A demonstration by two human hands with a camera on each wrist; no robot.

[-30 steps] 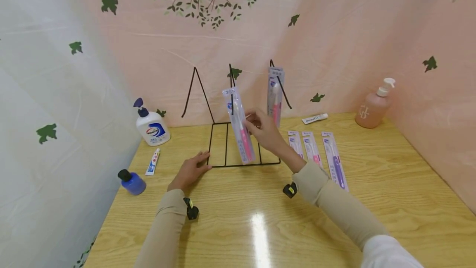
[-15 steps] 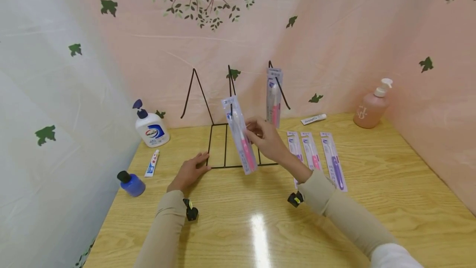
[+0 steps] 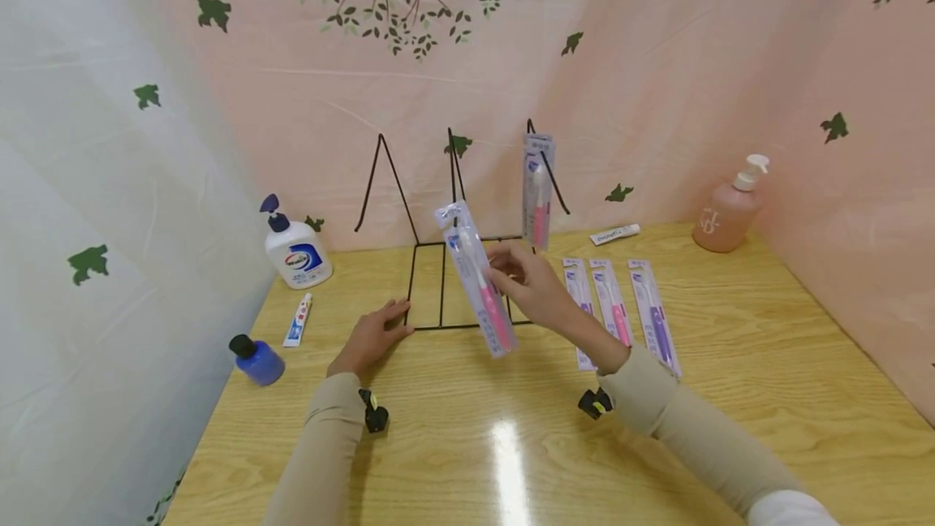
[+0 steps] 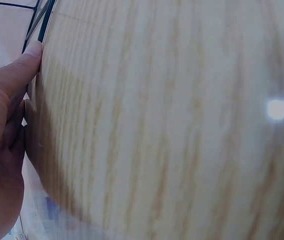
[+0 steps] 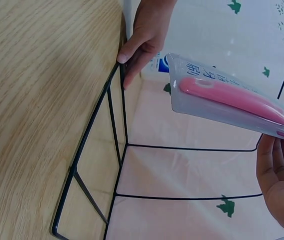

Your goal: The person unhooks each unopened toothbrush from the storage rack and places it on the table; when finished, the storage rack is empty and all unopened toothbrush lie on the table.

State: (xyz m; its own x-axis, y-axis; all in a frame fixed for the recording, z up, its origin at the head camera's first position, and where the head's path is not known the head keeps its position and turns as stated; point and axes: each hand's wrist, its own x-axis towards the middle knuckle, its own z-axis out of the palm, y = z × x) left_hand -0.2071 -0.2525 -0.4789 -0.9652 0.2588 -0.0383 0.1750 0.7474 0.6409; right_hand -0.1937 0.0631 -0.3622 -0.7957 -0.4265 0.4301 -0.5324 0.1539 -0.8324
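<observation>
A packaged pink toothbrush (image 3: pixel 478 282) is being held by the right hand (image 3: pixel 532 282), pinched along its right edge with the fingers curled round the blister pack. Compared with a second ago, the pack is being brought lower and nearer: then its top was level with the middle hook of the black wire rack (image 3: pixel 453 185), and now it is hanging tilted in front of the rack's base, clear of every hook. That suggests the pack is being taken off the rack, or drawn back from it, rather than being hung.

The left hand (image 3: pixel 368 339) is being kept flat on the wooden worktop (image 3: pixel 511 445), fingers straight and holding nothing, with the fingertips being pressed against the near-left corner of the rack's base, as the wrist views confirm; its place is unchanged.

A second toothbrush pack (image 3: pixel 539 189) is being left hanging on the right hook. Three more packs (image 3: pixel 621 311) are lying side by side on the worktop just right of the rack. A white pump bottle (image 3: pixel 295 246), a small tube (image 3: pixel 299 319) and a blue bottle (image 3: pixel 256 357) are standing or lying at the left; a pink pump bottle (image 3: pixel 730 205) is standing far right.
</observation>
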